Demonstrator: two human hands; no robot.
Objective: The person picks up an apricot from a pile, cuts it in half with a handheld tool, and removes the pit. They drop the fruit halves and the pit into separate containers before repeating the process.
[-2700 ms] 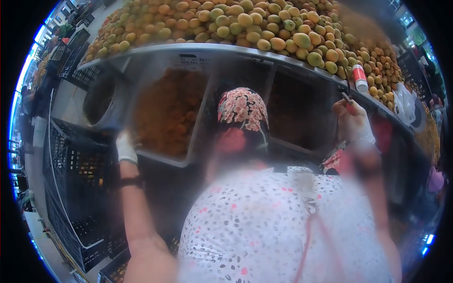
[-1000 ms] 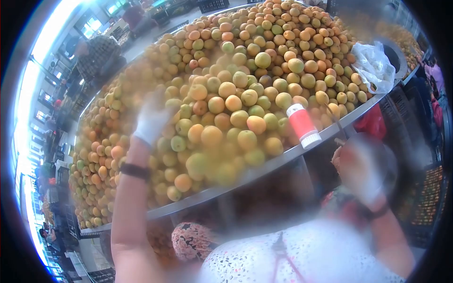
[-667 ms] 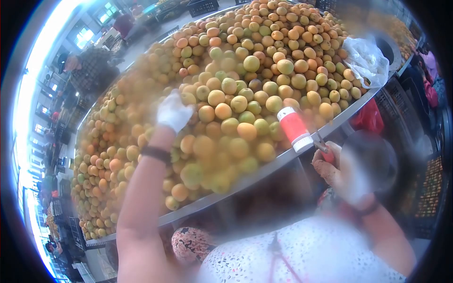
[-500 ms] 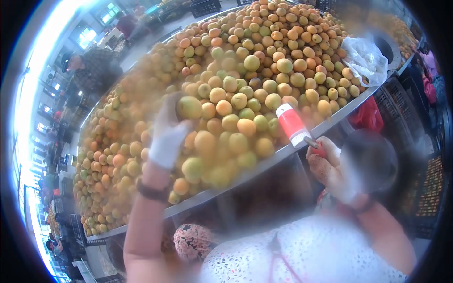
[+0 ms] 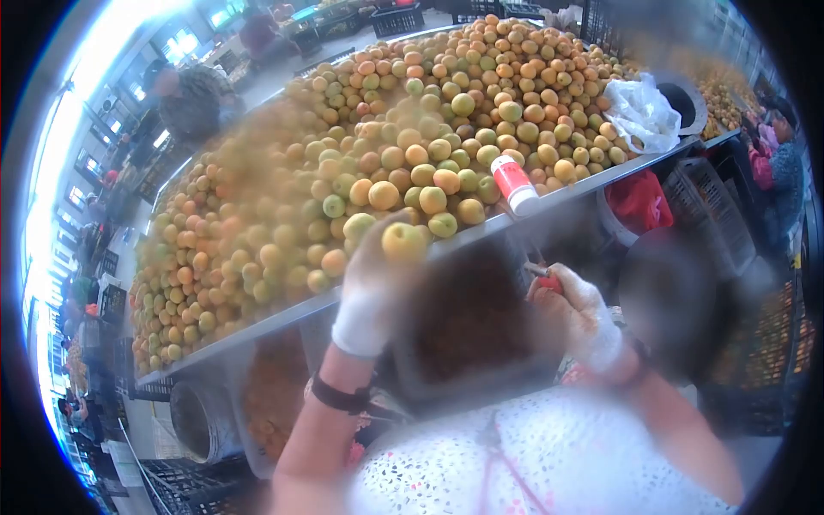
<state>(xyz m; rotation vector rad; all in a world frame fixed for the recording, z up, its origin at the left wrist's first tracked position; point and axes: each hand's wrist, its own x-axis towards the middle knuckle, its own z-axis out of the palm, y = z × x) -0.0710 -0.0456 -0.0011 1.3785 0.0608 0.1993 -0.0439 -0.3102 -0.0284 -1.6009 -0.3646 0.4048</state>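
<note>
My left hand, in a white glove, is closed round a yellow-green apricot at the near edge of the table. My gloved right hand grips a small red-handled tool with a short narrow tip pointing up and left; its exact kind does not show clearly. Beyond both hands, a large heap of apricots in orange, yellow and green covers the table. A red and white bottle lies tilted against the fruit by the metal rim.
Below the rim sits a tub with dark, blurred contents. A grey bucket stands at lower left. A clear plastic bag rests at the table's right corner, above a red bag and a crate. People work farther off.
My left hand has come back from the heap toward the near rim with an apricot in it. My right hand still grips the red-handled tool. The view has shifted.
</note>
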